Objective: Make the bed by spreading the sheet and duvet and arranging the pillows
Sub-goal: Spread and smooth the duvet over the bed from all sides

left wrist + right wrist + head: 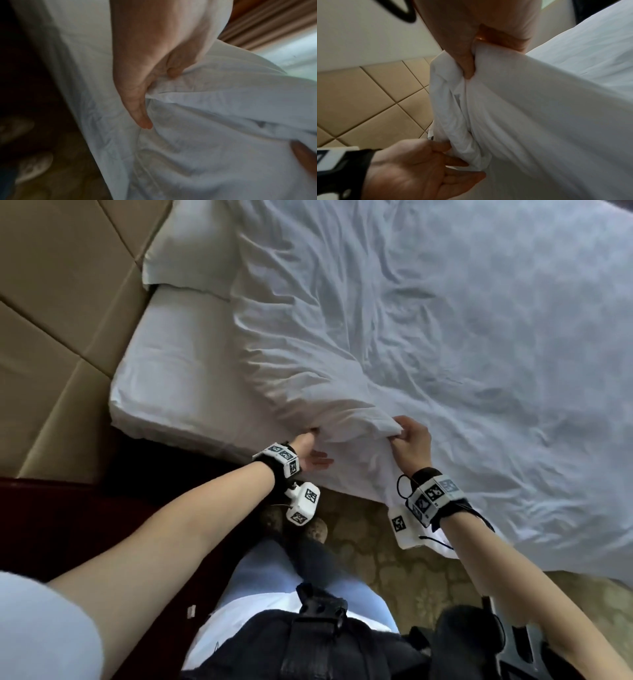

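Note:
A crumpled white duvet (428, 320) covers most of the bed, and its near corner is bunched between my hands. My right hand (409, 436) grips a gathered fold of that corner, with the thumb (467, 65) pressed into the cloth (539, 121). My left hand (310, 445) sits just left of it at the bed's edge. One of its fingers (173, 71) curls into the duvet's edge (205, 121) and another lies straight along it. A white pillow (191, 251) lies at the head end, partly under the duvet. The bare white sheet (178, 371) shows on the mattress below the pillow.
A tan padded headboard (51, 302) runs along the left. Patterned carpet (394, 559) lies under me beside the bed, with my shoe (313, 530) close to the bed's edge. A beige curtain (274, 20) hangs beyond the bed.

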Tool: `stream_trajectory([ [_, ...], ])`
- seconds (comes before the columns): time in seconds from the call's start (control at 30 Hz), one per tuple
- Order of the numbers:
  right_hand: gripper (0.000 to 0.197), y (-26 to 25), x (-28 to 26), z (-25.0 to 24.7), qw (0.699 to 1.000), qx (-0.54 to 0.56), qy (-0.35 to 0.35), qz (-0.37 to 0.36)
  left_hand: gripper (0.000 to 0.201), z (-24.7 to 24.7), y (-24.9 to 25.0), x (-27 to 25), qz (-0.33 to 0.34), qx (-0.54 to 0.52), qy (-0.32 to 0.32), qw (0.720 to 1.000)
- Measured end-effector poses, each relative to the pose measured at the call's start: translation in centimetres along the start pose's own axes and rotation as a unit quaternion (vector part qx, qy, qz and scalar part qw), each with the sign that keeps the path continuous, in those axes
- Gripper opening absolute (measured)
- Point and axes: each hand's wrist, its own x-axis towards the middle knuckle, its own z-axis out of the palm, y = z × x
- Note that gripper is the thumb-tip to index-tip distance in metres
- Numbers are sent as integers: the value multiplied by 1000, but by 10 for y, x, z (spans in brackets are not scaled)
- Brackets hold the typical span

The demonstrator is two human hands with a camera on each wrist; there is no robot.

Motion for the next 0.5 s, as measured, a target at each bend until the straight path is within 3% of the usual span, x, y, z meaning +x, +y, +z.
stream_trajectory([
  [0.1,27,5,9,-15,1000,9,-2,-7,45,22,7,6,-41,-135,-21,990],
  [0.17,27,11,16,-24,1000,28,-7,-6,50,34,10,14,-54,-239,-53,968],
  [0.27,26,21,24,-38,999,45,-13,-8,57,51,18,17,-27,-373,-116,920],
  [0.33,25,27,27,-48,999,46,-18,-4,65,62,29,8,9,-425,-124,897],
  [0.4,25,33,31,-58,998,52,-20,-1,65,67,40,0,36,-423,-106,899],
  [0.5,34,43,41,-69,998,53,-24,10,35,61,51,2,36,-397,-46,916],
])
